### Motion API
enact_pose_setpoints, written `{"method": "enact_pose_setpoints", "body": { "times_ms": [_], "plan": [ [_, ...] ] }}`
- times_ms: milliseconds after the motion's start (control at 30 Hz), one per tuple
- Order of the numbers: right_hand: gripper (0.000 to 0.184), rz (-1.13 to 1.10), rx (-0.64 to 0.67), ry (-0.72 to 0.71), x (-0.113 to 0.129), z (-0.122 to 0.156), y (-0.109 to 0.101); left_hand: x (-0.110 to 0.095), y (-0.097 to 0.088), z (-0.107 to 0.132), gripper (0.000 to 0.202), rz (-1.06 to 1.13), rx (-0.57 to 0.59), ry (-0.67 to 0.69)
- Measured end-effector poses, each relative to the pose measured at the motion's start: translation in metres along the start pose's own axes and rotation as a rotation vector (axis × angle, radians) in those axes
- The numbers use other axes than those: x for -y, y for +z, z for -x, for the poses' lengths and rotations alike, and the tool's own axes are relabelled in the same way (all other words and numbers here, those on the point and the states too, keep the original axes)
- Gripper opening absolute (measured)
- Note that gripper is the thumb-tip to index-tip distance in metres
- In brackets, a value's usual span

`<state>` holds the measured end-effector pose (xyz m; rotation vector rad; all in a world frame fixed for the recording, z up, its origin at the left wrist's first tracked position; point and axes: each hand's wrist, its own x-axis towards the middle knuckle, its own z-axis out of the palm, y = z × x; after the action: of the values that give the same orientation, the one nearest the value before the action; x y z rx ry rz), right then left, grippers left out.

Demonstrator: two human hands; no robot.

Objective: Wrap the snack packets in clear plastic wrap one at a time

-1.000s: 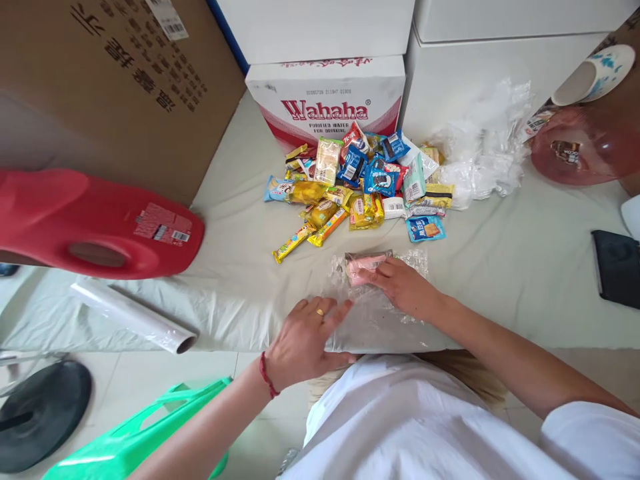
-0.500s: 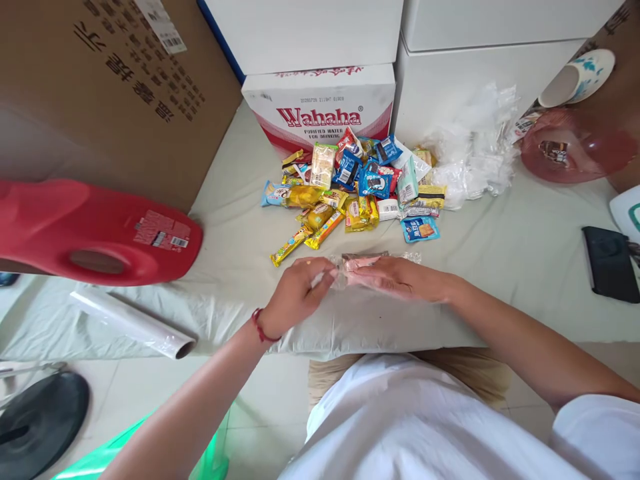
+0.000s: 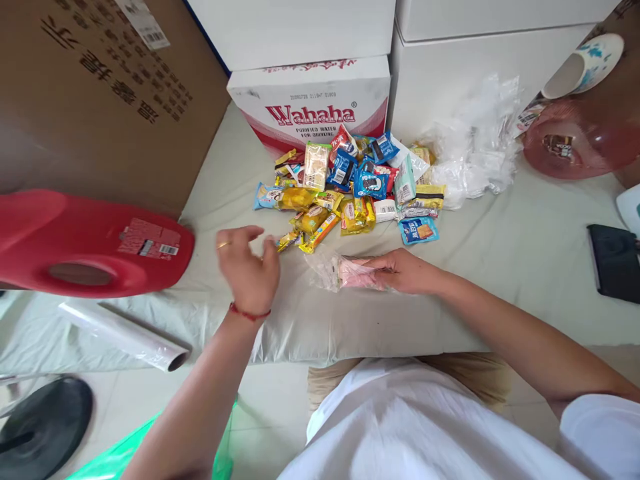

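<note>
Packet (image 3: 355, 274) still in right hand (image 3: 411, 271); left hand (image 3: 249, 272) moved away leftward.

Pale tiled floor (image 3: 270, 407), light cloth-covered tabletop (image 3: 505, 267), soft light

Beyond the left hand (image 3: 247, 270) and a little to its right, the water carton (image 3: 320, 85) reads "Wahaha®" and "PURIFIED WATER FOR DRINKING", while the brown cardboard box (image 3: 95, 150) off to that hand's left bears "温馨提示".
</note>
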<state>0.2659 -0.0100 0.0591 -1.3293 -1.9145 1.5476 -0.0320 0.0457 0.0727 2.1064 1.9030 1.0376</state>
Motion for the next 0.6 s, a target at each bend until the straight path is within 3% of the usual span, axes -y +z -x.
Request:
{"method": "enact_pose_setpoints", "body": {
  "times_ms": [67,133,200,267,367,500,600],
  "plan": [
    [0.037,-0.014,0.031,0.032,0.001,-0.002,-0.002,-0.016,-0.017,0.028,0.017,0.055,-0.247,0.320],
    [0.039,-0.034,0.045,0.043,0.000,-0.003,-0.004,-0.036,-0.018,0.058,0.023,0.161,0.013,0.668],
    [0.037,-0.085,0.053,0.036,-0.002,-0.005,-0.004,-0.053,-0.001,0.078,0.022,0.187,0.165,0.766],
    [0.036,-0.190,0.071,0.009,-0.003,-0.007,-0.004,-0.059,0.025,0.086,0.027,0.148,0.286,0.671],
    [0.045,-0.369,0.075,-0.017,-0.006,-0.006,-0.006,-0.056,0.056,0.085,0.031,0.075,0.332,0.522],
    [0.048,-0.352,-0.048,0.084,-0.020,0.010,-0.025,-0.054,0.062,0.083,0.041,0.006,0.419,0.547],
    [0.041,-0.200,-0.262,0.197,-0.040,0.033,-0.048,-0.060,0.058,0.079,0.048,-0.040,0.516,0.563]
  ]
}}
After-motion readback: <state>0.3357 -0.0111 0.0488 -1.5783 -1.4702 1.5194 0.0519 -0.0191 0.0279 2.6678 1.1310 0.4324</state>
